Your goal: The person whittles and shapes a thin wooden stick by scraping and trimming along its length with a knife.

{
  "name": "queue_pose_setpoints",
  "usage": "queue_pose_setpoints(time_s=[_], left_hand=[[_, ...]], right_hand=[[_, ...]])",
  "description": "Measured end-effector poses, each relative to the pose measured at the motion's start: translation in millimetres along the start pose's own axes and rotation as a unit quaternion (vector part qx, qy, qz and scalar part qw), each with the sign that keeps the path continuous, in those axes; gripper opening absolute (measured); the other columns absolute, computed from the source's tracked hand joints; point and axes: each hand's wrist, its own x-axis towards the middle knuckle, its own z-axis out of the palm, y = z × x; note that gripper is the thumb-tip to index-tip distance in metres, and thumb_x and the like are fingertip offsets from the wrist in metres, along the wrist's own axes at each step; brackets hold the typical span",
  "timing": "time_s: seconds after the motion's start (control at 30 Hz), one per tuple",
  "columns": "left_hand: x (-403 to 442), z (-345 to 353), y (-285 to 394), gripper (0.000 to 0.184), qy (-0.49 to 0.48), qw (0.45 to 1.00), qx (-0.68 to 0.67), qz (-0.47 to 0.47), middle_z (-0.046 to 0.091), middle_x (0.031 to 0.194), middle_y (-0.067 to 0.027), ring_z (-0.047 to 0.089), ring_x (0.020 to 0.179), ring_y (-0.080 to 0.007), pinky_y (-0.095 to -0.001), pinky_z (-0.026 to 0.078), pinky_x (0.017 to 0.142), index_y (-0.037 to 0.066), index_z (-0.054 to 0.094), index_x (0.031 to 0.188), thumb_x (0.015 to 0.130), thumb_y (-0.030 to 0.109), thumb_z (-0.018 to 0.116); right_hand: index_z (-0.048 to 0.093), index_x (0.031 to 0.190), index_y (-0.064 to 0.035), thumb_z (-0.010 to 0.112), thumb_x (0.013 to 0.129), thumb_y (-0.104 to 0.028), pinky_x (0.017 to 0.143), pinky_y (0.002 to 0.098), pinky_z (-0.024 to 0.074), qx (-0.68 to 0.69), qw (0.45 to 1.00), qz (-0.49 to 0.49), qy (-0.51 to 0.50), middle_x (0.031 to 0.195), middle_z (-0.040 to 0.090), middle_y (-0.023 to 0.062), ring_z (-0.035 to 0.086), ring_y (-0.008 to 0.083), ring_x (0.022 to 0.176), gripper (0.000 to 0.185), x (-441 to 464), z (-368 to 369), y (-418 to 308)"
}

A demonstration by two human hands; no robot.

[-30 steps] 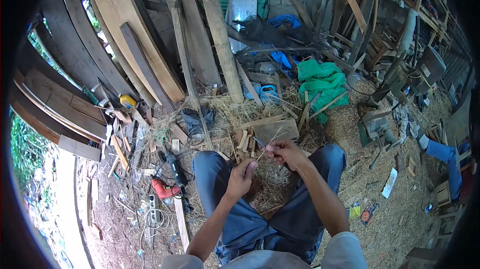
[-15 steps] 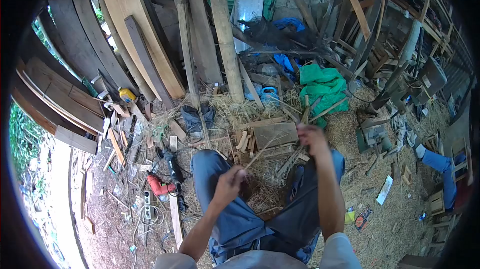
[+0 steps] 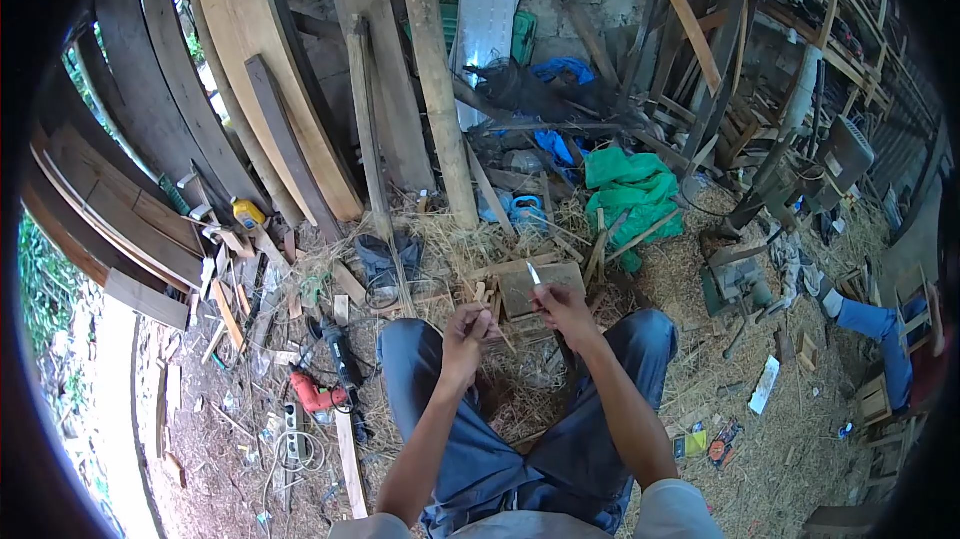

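My right hand (image 3: 562, 307) is closed around a knife (image 3: 533, 274), its pale pointed blade sticking up and away from me. To its left, my left hand (image 3: 468, 329) pinches a thin wooden stick (image 3: 508, 340); much of the stick is hidden or hard to make out. Both hands hover between my knees, a short gap apart. Just beyond them lies a flat wooden block (image 3: 515, 291), partly covered by my right hand. Small wood pieces lie beside the block on its left.
A red power drill (image 3: 318, 394) and a dark power tool (image 3: 343, 354) lie left of my legs, near a power strip (image 3: 294, 431). Green cloth (image 3: 630, 194) is heaped ahead. Long boards (image 3: 270, 89) lean at the back left. A metal vise (image 3: 735, 284) stands right. Another person's leg (image 3: 870, 324) shows far right.
My right hand has come left and down from beyond the block, and the knife blade now shows. My left hand has risen slightly, with the stick angled differently. The view has shifted a little.
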Motion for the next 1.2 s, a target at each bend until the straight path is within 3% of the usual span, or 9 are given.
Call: queue_pose_setpoints(time_s=[0.23,0.4,0.47,0.5,0.57,0.9,1.07,1.13,1.2], left_hand=[[13.6,7.3,-0.6,0.011,0.044,0.997,0.007,0.055,0.062,0.08,-0.006,0.056,0.069,-0.0103,-0.0228,0.045,0.059,0.001,0.055,0.095,0.089,0.01,0.058],[15.7,3.5,9.7,0.008,0.05,0.998,0.03,0.039,0.063,0.081,-0.0052,0.06,0.075,-0.0126,-0.0254,0.046,0.068,0.003,0.057,0.094,0.088,0.007,0.058],[19.4,1.7,8.0,0.008,0.038,0.997,0.024,0.055,0.063,0.081,-0.005,0.06,0.074,-0.0126,-0.0256,0.046,0.067,0.002,0.056,0.094,0.088,0.008,0.058],[21.2,0.4,7.6,0.009,0.04,0.997,0.039,0.061,0.062,0.08,-0.0049,0.059,0.072,-0.0125,-0.0258,0.047,0.067,0.002,0.056,0.094,0.088,0.008,0.058],[21.7,-0.9,8.9,0.009,0.042,0.997,0.031,0.055,0.062,0.08,-0.0048,0.059,0.072,-0.0123,-0.0257,0.047,0.066,0.002,0.057,0.094,0.088,0.009,0.058],[35.4,-37.0,58.5,0.008,0.105,0.982,-0.037,0.151,0.063,0.08,-0.0063,0.058,0.069,-0.012,-0.0255,0.047,0.064,0.003,0.056,0.088,0.089,0.011,0.058],[9.4,-45.5,52.7,0.007,0.052,0.993,0.031,0.104,0.06,0.076,-0.0057,0.058,0.069,-0.0118,-0.0246,0.046,0.063,0.002,0.057,0.088,0.088,0.01,0.056],[-2.8,-42.0,49.4,0.006,-0.066,0.983,0.167,0.025,0.061,0.077,-0.0056,0.057,0.068,-0.0112,-0.0243,0.046,0.062,0.001,0.057,0.09,0.086,0.005,0.054],[-13.8,-33.5,36.0,0.009,-0.088,0.981,0.172,-0.034,0.06,0.076,-0.0054,0.056,0.068,-0.0108,-0.0241,0.046,0.061,-0.001,0.057,0.092,0.083,0.0,0.053]], right_hand=[[0.06,0.092,-0.0056,0.067,0.083,-0.034,0.046,0.0208,0.0334,-0.173,0.982,-0.015,-0.078,0.065,0.051,-0.0038,0.042,0.0031,0.052,0.03,-9.8,9.6,0.2],[0.063,0.088,-0.0052,0.069,0.081,-0.031,0.049,0.0233,0.036,-0.148,0.982,0.012,-0.116,0.064,0.051,-0.0038,0.044,0.0053,0.054,0.027,-13.9,9.2,-12.5],[0.064,0.091,-0.0042,0.068,0.082,-0.03,0.054,0.0242,0.0378,-0.219,0.962,-0.113,-0.117,0.069,0.055,-0.0031,0.047,0.0061,0.06,0.028,-4.3,2.4,6.6],[0.064,0.091,-0.0042,0.068,0.082,-0.03,0.054,0.0242,0.0378,-0.218,0.962,-0.113,-0.117,0.069,0.055,-0.0031,0.047,0.0061,0.06,0.028,-8.9,4.9,-2.6],[0.065,0.095,-0.0046,0.068,0.081,-0.03,0.058,0.0244,0.0385,-0.232,0.966,-0.011,-0.113,0.074,0.058,-0.0025,0.048,0.0056,0.066,0.029,-23.1,13.3,-28.8],[0.062,0.098,-0.0057,0.063,0.086,-0.02,0.051,0.0223,0.0343,-0.147,0.987,-0.046,-0.052,0.072,0.052,-0.0045,0.042,0.0037,0.058,0.018,-13.2,-12.8,-26.1],[0.061,0.093,-0.0074,0.066,0.084,-0.021,0.044,0.0194,0.0288,0.011,0.991,-0.114,0.07,0.067,0.045,-0.0072,0.036,0.0011,0.052,0.017,-7.4,-22.8,-29.9],[0.06,0.094,-0.0075,0.066,0.083,-0.022,0.044,0.0192,0.0277,0.03,0.987,-0.132,0.081,0.066,0.043,-0.0078,0.035,0.0006,0.051,0.019,-1.1,-27.3,-29.3],[0.059,0.095,-0.0076,0.067,0.083,-0.023,0.044,0.019,0.0267,0.046,0.984,-0.149,0.09,0.064,0.041,-0.0083,0.033,0.0001,0.05,0.021,1.9,-28.4,-27.2]])
